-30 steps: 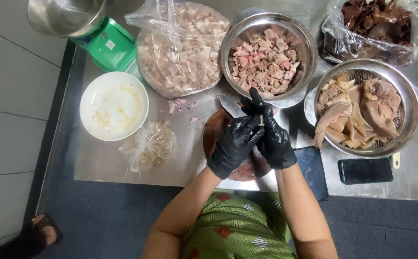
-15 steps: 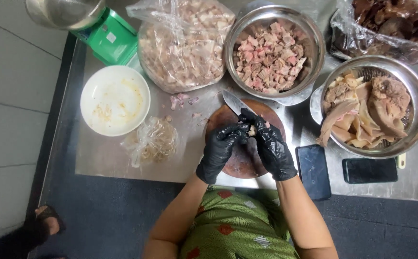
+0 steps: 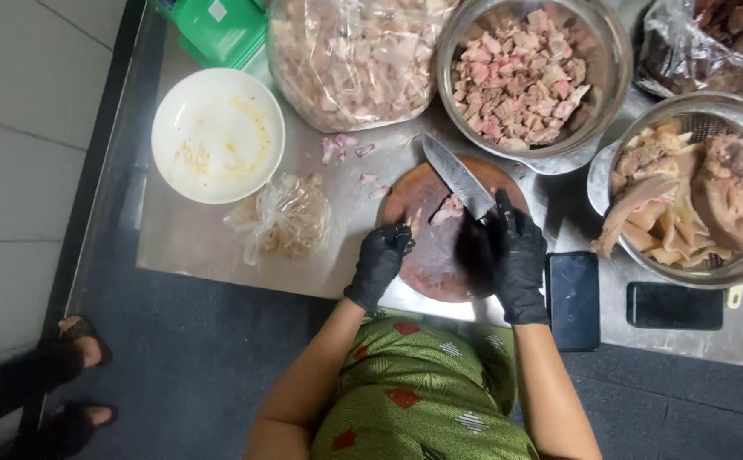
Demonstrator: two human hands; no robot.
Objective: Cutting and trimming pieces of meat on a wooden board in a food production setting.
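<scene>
Your right hand (image 3: 518, 264) is closed round the handle of the knife (image 3: 459, 177), with the forefinger laid forward along the top. The blade runs from that grip up and to the left, far-left across the round board (image 3: 440, 273), so its long axis is a diagonal with the tip over the far edge of the board, just short of the steel bowl (image 3: 597, 38) of diced meat.

The meat (image 3: 446, 209) you are working lies on the board close under the blade, to the left of your right hand and right of your left hand. Your left hand (image 3: 380, 262) sits on the near-left part of the board, fingers curled down, fingertips near a small pale piece at the board's left edge; you cannot tell from here whether it pinches that piece or only rests beside it. The left hand is the nearer one to the loose pieces; the knife edge lies just beside them on their far-right side.

A few scraps (image 3: 348, 152) lie on the table beyond the board, near the big bag (image 3: 346, 60). A white plate (image 3: 217, 135) stands well apart on the left, two phones (image 3: 573, 300) on the right
</scene>
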